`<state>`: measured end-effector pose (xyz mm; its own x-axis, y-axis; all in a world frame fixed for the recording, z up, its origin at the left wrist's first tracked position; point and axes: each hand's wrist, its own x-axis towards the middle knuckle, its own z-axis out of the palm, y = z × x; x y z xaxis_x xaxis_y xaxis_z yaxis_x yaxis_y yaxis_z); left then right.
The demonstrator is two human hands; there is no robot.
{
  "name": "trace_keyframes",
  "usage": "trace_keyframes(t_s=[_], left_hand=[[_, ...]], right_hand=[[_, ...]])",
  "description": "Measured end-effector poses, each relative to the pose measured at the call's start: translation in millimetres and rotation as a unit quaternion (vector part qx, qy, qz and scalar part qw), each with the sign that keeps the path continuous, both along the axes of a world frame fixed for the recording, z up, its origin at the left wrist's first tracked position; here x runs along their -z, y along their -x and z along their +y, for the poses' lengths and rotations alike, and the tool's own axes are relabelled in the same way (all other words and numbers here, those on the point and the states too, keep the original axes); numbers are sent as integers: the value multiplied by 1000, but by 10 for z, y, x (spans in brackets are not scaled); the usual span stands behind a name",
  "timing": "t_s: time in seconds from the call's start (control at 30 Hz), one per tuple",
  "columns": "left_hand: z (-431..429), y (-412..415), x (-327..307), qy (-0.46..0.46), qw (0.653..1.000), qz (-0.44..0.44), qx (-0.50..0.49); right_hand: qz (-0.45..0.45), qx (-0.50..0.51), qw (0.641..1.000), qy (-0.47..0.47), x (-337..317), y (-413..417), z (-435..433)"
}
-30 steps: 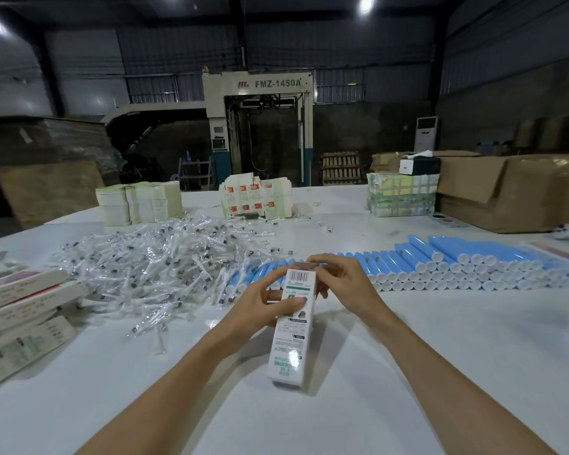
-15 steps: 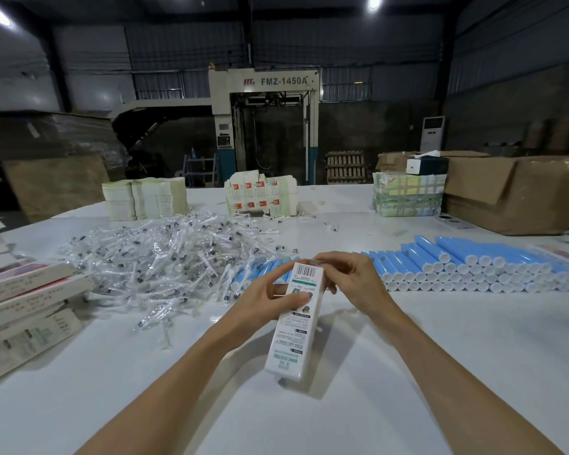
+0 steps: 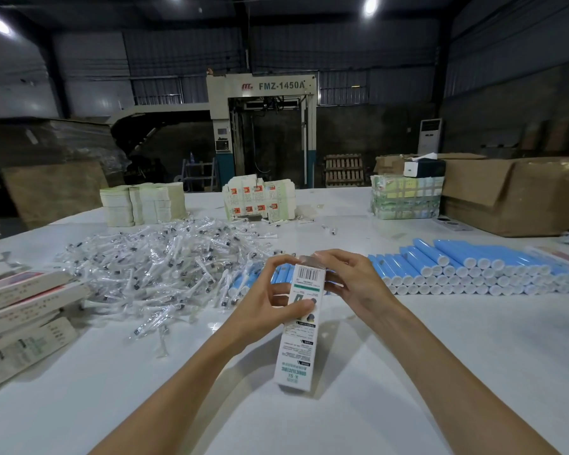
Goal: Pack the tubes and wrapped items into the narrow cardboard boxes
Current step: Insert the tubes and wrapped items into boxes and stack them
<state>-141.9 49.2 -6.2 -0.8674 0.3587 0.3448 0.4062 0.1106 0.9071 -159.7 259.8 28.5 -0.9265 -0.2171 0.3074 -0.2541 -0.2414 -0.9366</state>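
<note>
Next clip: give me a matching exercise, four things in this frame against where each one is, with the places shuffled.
Things:
1 narrow box
2 blue tubes
3 wrapped items
4 brown carton

Places:
A loose heap left of the box
B far right, behind the tubes
C held by left hand and right hand
D stacked rows right of the box

Pairs: 1-C, 2-D, 3-A, 4-B
</note>
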Motion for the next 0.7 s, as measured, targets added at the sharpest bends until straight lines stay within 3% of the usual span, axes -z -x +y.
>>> trace_keyframes(t_s=[0.47,0.7], left_hand=[[11,-2,2,-4,1000,-2,1],[-22,-10,-14,-20,1000,-5,-2]], right_hand=[[-12,-11,1000,16,14,14,12],[11,-61,998,11,25,16,48]])
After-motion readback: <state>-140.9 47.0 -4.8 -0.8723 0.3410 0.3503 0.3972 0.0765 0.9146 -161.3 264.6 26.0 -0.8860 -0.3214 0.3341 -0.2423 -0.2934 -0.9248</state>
